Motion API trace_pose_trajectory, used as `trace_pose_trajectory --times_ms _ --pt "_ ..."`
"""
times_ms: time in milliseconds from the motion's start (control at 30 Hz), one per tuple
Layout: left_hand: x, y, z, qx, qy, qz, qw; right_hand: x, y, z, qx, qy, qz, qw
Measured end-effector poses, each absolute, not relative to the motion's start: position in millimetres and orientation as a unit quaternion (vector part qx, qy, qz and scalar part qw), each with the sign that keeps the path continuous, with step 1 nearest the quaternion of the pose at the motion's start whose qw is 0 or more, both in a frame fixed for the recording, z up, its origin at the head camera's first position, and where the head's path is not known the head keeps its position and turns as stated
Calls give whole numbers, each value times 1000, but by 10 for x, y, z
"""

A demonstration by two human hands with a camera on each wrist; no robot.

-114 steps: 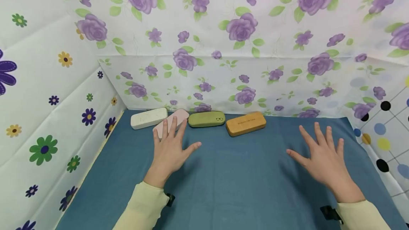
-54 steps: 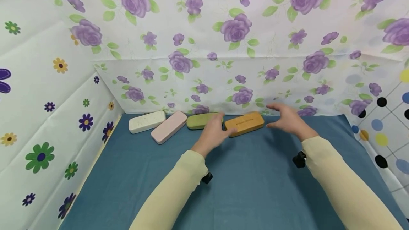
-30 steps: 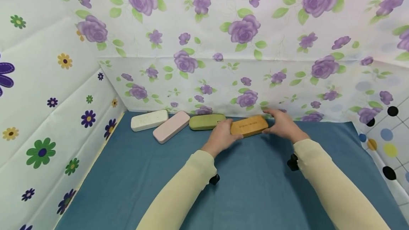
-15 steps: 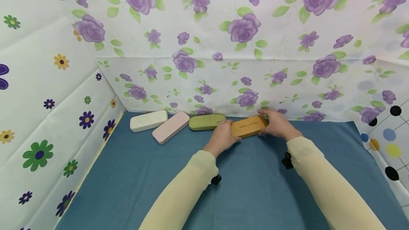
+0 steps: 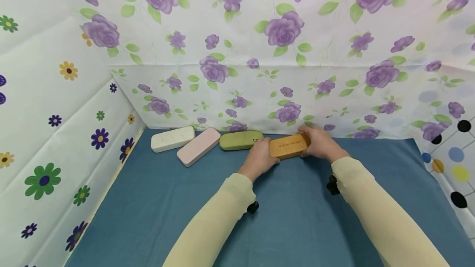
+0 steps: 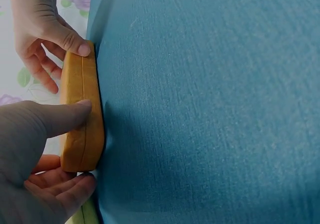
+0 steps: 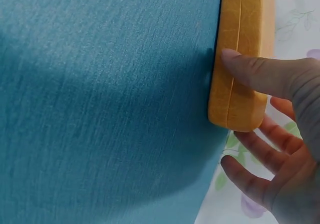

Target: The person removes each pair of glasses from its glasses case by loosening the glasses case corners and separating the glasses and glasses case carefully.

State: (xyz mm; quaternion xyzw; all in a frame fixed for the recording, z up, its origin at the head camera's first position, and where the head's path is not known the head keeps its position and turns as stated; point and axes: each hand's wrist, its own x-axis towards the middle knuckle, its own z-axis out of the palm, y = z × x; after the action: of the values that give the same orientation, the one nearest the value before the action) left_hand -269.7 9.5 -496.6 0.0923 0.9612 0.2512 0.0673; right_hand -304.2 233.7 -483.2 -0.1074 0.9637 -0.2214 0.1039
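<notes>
An orange-brown glasses case (image 5: 288,146) with small lettering on its lid lies at the back of the blue cloth, closed. My left hand (image 5: 258,158) grips its left end; in the left wrist view the thumb (image 6: 82,106) presses the long front side and the fingers (image 6: 70,191) curl round the end. At the opposite end my right hand (image 5: 320,143) holds it. The right wrist view shows that thumb (image 7: 240,64) on the front side, with fingers (image 7: 260,149) at the end and behind. Beside my left hand lies a green glasses case (image 5: 237,141) with a glasses mark.
Further left on the blue cloth (image 5: 178,209) lie a pink glasses case (image 5: 198,147), set at a slant, and a white one (image 5: 172,139). A flower-printed sheet (image 5: 237,32) rises right behind the row. Patterned sheets also stand at the left and right sides.
Both hands, earlier spread open above the cloth, have come in to the orange-brown case and taken hold of its two ends. The pink case is uncovered now. Over the last half second little moves.
</notes>
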Motion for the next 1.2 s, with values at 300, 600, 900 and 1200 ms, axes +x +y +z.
trace_pose_trajectory --times_ms 300,600,900,1200 --pt "-2711 102 -4955 105 963 237 73 -2971 2379 -4786 -114 967 -201 110" --pt "-2680 73 -4927 133 963 227 64 -2903 2420 -4775 -123 964 -203 122" --pt "-2605 5 -4908 162 956 234 72 -2758 2460 -4836 -123 956 -225 142" --pt "-2510 -130 -4878 195 948 232 100 -2501 2465 -4880 -131 954 -235 129"
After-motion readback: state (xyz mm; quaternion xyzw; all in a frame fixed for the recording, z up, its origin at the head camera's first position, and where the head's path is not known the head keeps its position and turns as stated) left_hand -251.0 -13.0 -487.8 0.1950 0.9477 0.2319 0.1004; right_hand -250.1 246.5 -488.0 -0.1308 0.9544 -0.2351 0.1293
